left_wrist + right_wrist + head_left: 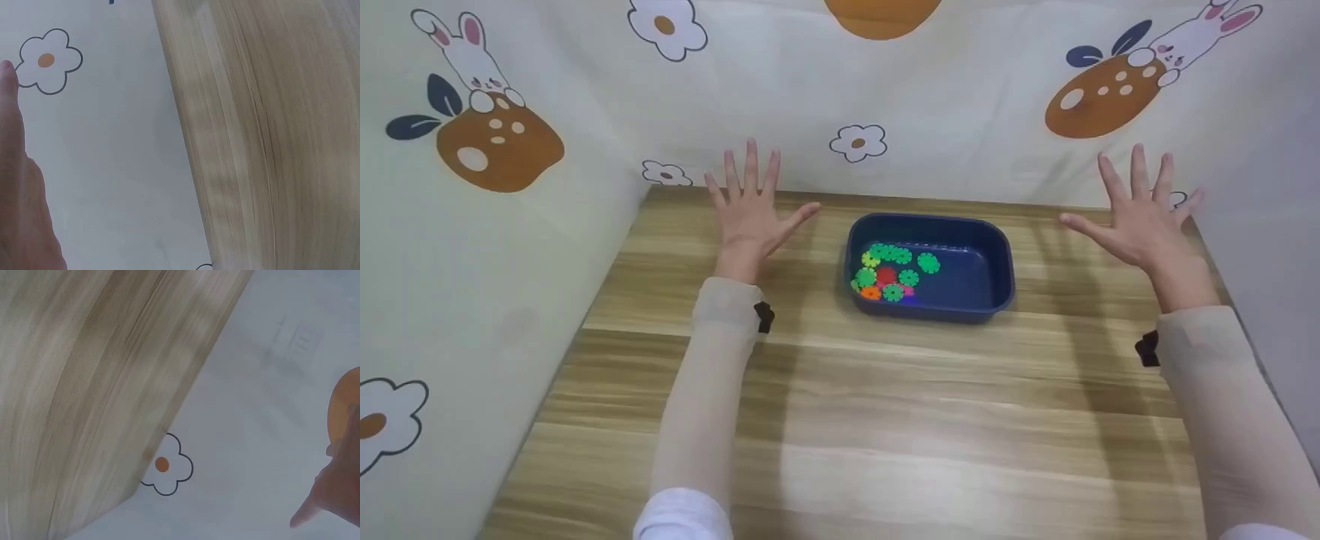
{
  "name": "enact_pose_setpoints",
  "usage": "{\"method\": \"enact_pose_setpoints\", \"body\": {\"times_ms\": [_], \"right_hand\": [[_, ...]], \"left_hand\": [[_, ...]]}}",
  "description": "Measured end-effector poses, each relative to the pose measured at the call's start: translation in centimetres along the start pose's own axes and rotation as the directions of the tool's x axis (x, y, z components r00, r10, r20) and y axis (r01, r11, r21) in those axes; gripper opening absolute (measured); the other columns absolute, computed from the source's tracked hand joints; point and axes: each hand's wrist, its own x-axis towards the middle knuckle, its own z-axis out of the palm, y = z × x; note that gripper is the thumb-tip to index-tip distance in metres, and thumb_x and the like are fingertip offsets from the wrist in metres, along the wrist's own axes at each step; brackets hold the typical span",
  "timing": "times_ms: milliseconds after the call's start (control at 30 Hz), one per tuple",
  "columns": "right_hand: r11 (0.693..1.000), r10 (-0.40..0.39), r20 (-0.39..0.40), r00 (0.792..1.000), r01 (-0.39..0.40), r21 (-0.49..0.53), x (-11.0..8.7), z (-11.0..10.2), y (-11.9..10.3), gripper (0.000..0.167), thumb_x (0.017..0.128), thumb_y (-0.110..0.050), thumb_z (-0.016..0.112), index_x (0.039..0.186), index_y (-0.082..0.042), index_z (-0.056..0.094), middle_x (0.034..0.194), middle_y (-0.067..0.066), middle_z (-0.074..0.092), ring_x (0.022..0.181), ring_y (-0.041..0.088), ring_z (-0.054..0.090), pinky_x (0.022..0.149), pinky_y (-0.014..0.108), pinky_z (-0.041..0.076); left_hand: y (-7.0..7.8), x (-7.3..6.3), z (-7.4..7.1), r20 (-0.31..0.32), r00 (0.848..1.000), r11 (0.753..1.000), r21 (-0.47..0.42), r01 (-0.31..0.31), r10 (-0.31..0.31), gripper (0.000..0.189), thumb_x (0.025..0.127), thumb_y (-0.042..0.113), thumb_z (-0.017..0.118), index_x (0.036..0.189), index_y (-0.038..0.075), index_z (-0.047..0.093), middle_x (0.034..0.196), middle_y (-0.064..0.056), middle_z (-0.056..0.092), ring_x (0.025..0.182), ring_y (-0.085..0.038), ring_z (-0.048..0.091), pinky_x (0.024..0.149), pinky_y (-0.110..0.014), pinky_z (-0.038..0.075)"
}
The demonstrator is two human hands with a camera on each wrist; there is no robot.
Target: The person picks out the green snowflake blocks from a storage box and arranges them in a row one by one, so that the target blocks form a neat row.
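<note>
My left hand (748, 221) is held up with straight, spread fingers, left of a dark blue plastic tub (952, 306). On the other side of the tub, my right hand (1144, 221) is spread the same way, its palm bare. Neither hand holds anything. Several toothed plastic discs lie in the tub's left half: green discs (928, 262), a red disc (886, 276), an orange disc (871, 293) and a yellow one (871, 259) among them. Part of the left hand (22, 185) shows at the left wrist view's edge, and part of the right hand (337, 489) in the right wrist view.
The tub stands on a wood-grain table (885, 420). Pale cloth walls (960, 90) printed with flowers, rabbits and orange fruit rise at the back and both sides. Each wrist carries a small black device (765, 317) on its band.
</note>
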Motion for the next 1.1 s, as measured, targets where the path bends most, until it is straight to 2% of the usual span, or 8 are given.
{"method": "enact_pose_setpoints", "body": {"times_ms": [167, 567, 733, 900, 1100], "right_hand": [[1.0, 0.006, 0.009, 1.0, -0.006, -0.001, 0.1, -0.1, -0.2, 0.102, 0.086, -0.083, 0.038, 0.159, -0.031, -0.011, 0.162, 0.007, -0.033, 0.146, 0.045, -0.035, 0.094, 0.087, -0.024], [1.0, -0.003, -0.017, 1.0, 0.003, 0.02, 0.1, 0.8, -0.9, 0.105, 0.085, -0.083, 0.042, 0.16, -0.03, -0.01, 0.165, 0.01, -0.027, 0.148, 0.049, -0.027, 0.096, 0.089, -0.018], [0.999, -0.016, -0.035, 0.999, 0.018, 0.036, 0.0, 1.3, -1.2, 0.105, 0.085, -0.08, 0.045, 0.16, -0.031, -0.01, 0.166, 0.01, -0.023, 0.149, 0.048, -0.025, 0.099, 0.086, -0.02], [0.998, -0.028, -0.054, 0.998, 0.031, 0.059, -0.1, 1.8, -1.6, 0.104, 0.086, -0.078, 0.047, 0.161, -0.03, -0.008, 0.167, 0.012, -0.019, 0.151, 0.046, -0.023, 0.101, 0.085, -0.021], [0.994, -0.045, -0.079, 0.996, 0.053, 0.094, -0.4, 2.5, -2.3, 0.104, 0.086, -0.075, 0.051, 0.161, -0.027, -0.004, 0.168, 0.013, -0.014, 0.152, 0.044, -0.02, 0.104, 0.083, -0.02]], "left_hand": [[0.2, -0.1, 0.1, -0.014, 1.0, 1.0, -0.014, -0.01, 0.009, 0.11, 0.076, 0.096, 0.017, 0.161, 0.031, -0.005, 0.167, -0.002, -0.025, 0.154, -0.037, -0.019, 0.121, -0.066, -0.013], [1.4, -0.7, 0.3, -0.022, 1.0, 0.998, -0.052, -0.02, 0.019, 0.108, 0.078, 0.095, 0.018, 0.161, 0.03, -0.004, 0.168, -0.003, -0.021, 0.155, -0.036, -0.015, 0.122, -0.066, -0.01], [1.9, -1.0, 0.6, -0.008, 0.999, 0.994, -0.103, -0.031, 0.031, 0.105, 0.081, 0.092, 0.023, 0.161, 0.03, -0.006, 0.167, -0.002, -0.023, 0.155, -0.035, -0.016, 0.122, -0.064, -0.013], [2.5, -1.4, 0.9, -0.016, 0.998, 0.981, -0.182, -0.064, 0.062, 0.105, 0.083, 0.089, 0.03, 0.161, 0.028, -0.002, 0.169, -0.004, -0.018, 0.156, -0.035, -0.015, 0.121, -0.064, -0.014], [2.9, -2.1, 1.6, -0.001, 0.995, 0.97, -0.222, -0.099, 0.102, 0.101, 0.086, 0.086, 0.032, 0.161, 0.029, -0.005, 0.169, -0.004, -0.014, 0.156, -0.032, -0.014, 0.123, -0.063, -0.012]]}}
